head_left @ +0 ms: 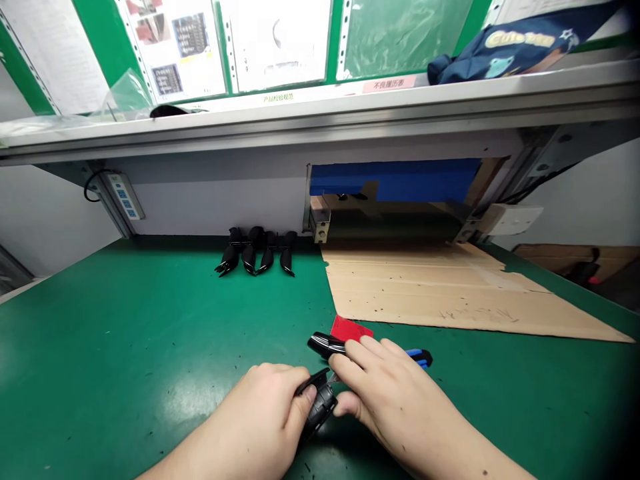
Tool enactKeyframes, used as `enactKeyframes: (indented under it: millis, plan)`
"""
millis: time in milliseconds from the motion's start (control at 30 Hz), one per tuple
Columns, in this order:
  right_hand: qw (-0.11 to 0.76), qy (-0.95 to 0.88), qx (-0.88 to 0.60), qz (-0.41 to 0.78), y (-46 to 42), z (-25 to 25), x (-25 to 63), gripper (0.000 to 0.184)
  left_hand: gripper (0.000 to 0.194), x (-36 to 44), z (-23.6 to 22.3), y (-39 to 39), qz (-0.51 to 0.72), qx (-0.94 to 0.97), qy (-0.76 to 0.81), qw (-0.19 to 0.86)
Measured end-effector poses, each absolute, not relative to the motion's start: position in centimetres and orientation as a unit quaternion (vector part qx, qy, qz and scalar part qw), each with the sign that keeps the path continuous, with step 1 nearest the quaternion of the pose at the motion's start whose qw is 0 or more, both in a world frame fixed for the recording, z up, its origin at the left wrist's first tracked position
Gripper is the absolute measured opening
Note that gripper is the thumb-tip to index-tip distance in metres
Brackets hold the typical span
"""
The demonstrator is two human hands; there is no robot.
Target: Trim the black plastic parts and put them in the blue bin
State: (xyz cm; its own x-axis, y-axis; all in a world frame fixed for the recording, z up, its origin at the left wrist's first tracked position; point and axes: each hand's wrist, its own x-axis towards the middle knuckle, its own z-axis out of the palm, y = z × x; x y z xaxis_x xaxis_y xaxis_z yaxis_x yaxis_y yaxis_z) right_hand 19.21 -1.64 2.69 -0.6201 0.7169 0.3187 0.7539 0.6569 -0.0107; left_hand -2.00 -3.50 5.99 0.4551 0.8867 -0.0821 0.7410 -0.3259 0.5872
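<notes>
My left hand (273,413) is closed around a black moulded plastic part (320,407), its thumb pressed on the ribbed inner side. Close on the right, my right hand (383,383) is closed with fingers bent; a thin metal tip (333,378) shows between it and the part. Beyond its knuckles a blue-and-black handle (420,357) sticks out; whether it belongs to that tip is hidden. Just behind my right fingers lie a glossy black curved piece (324,345) and a red flat piece (350,329), both partly covered.
Several glossy black curved parts (255,252) stand in a row at the back of the green table (150,347). A cardboard sheet (425,287) covers the back right. Overhead runs a shelf (280,123) with a dark blue cloth bag (520,47). A power strip (126,196) hangs at left.
</notes>
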Motion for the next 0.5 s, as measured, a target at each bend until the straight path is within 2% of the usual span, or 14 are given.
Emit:
enactKeyframes:
  millis: [267,367,500]
  plan:
    - [0.181,-0.889,-0.411,-0.092,-1.6,2.5,18.9,0.018,0.029,-1.6,5.1,-3.3,0.142,0.810,0.506,0.259]
    - [0.197,-0.888,-0.404,-0.098,-1.5,2.3,18.8,0.022,0.027,-1.6,4.9,-3.5,0.128,0.813,0.514,0.242]
    - [0.155,-0.896,-0.416,-0.032,-1.4,2.5,18.9,0.026,0.025,-1.6,4.6,-3.4,0.110,0.824,0.510,0.221]
